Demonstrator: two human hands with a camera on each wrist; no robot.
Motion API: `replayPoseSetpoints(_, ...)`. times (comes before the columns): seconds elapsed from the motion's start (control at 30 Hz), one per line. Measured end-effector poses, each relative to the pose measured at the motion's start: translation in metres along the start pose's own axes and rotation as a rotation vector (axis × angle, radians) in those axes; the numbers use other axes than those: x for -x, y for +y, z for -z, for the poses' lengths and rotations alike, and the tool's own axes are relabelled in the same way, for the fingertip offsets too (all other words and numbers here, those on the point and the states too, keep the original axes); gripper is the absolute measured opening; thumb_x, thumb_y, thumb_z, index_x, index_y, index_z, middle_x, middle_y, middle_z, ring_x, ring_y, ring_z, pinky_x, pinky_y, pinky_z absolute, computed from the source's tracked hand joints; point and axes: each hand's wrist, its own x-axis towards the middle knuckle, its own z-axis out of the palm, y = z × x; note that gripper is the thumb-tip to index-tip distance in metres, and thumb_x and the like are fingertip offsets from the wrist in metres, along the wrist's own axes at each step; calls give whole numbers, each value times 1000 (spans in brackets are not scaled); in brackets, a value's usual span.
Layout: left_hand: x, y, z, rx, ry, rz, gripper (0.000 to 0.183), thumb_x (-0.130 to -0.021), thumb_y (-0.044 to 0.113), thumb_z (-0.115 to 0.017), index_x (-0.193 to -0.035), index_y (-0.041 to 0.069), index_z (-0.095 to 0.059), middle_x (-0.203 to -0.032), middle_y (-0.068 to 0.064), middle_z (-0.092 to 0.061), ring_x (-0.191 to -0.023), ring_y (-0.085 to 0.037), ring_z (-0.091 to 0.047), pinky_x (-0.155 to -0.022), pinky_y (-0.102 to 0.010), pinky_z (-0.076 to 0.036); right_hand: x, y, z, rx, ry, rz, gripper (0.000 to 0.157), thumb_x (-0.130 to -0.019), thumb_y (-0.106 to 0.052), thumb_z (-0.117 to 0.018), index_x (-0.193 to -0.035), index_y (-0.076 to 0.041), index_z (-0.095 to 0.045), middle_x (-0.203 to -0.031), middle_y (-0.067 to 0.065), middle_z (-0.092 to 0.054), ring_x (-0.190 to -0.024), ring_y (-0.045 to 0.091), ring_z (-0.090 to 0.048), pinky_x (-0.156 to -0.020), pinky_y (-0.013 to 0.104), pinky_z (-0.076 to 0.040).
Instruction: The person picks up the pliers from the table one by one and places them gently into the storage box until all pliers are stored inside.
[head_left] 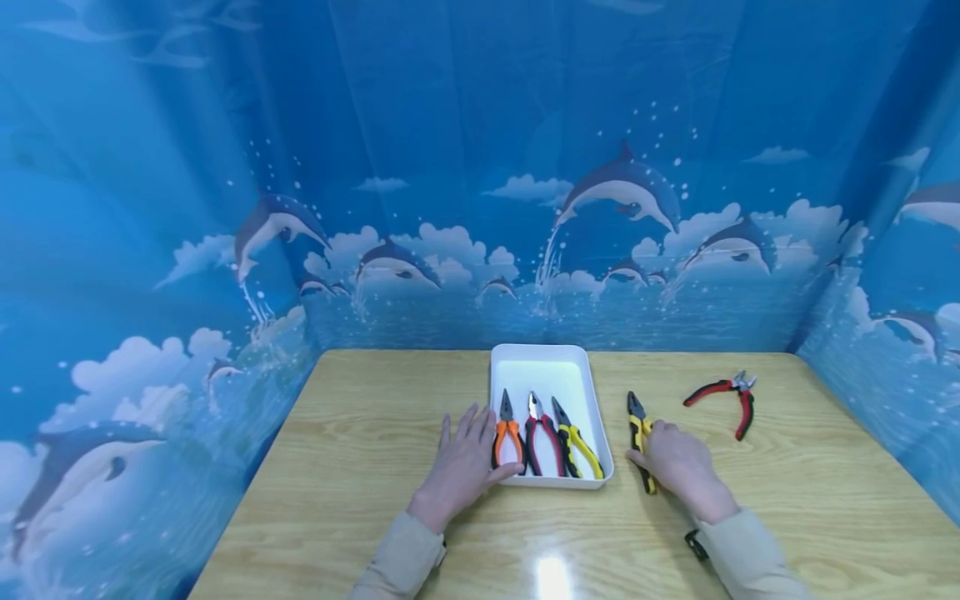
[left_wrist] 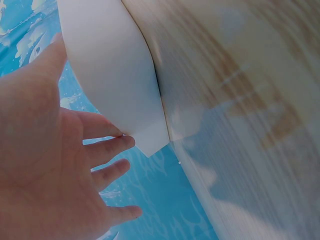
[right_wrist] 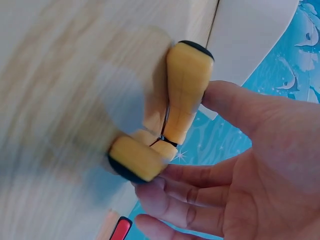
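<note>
Yellow pliers (head_left: 636, 429), gripped by the person, are just right of the white tray (head_left: 540, 371), nose pointing away from the person; cannot tell if lifted or resting on the table (head_left: 360, 400). Left to right: left hand (head_left: 461, 468) at the tray's left wall, fingers straight and spread, thumb over the near left corner, holding nothing. Inside the tray, side by side, noses away from the person: orange pliers (head_left: 507, 422), red pliers (head_left: 536, 415), then black-and-yellow pliers (head_left: 567, 429), tilted. Right hand (head_left: 678, 462) is clamped on the yellow pliers, thumb on one handle, fingers at the other, handles spread. Far right: small red cutters (head_left: 742, 386) on the table, handles wide apart, touching nothing else.
</note>
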Motion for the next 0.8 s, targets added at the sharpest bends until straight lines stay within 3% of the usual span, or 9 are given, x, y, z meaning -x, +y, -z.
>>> replayPoseSetpoints(0.43, 0, 1, 1, 4, 12, -9, 91, -95, 66, -53, -154, -1, -37, -160, -20, -36, -150, -39, -28, -119, -68, -19, 3, -10, -1, -1, 7, 15, 59, -94, -42, -70, -100, 15, -58, -77, 17, -55, -58, 23, -52, -47, 35, -50)
replayPoseSetpoints(0.67, 0, 0, 1, -3, 9, -5, 91, -95, 66, -53, -154, -1, -38, -160, -20, -36, -150, -39, -28, -118, -68, -19, -1, -12, -4, 18, 13, 3, 65, -95, -48, -67, -100, 16, -57, -79, 19, -56, -58, 25, -54, -48, 39, -51)
replayPoseSetpoints(0.8, 0, 0, 1, -2, 11, -6, 90, -95, 66, -53, -154, -1, -38, -160, -20, -36, -150, -39, -29, -118, -68, -20, -4, -14, -6, -7, 33, -18, 60, -93, -43, -70, -96, 15, -55, -77, 19, -54, -59, 27, -55, -50, 40, -51)
